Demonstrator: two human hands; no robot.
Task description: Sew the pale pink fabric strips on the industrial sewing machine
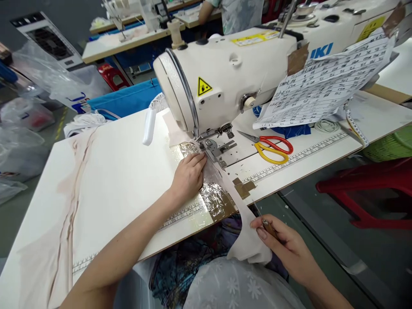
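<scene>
My left hand (189, 174) is palm down by the presser foot (203, 146) of the sewing machine (225, 81). Its fingers are bent and close together on a pale pink strip of fabric (236, 195). The strip runs from under the foot, over the table's front edge, and its loose end hangs above my lap. In my right hand (283, 242), off the front edge, is an awl with a wooden handle (271, 228). Its thin metal shaft points up towards the table. The right thumb and fingertips are beside the hanging fabric; whether they also pinch it I cannot tell.
Scissors with red and yellow handles (273, 148) lie right of the needle plate. A handwritten sheet (325, 86) hangs from the machine. More pale pink fabric (69, 223) lies along the table's left side. A red stool (370, 193) stands at right; another person (241, 15) sits behind.
</scene>
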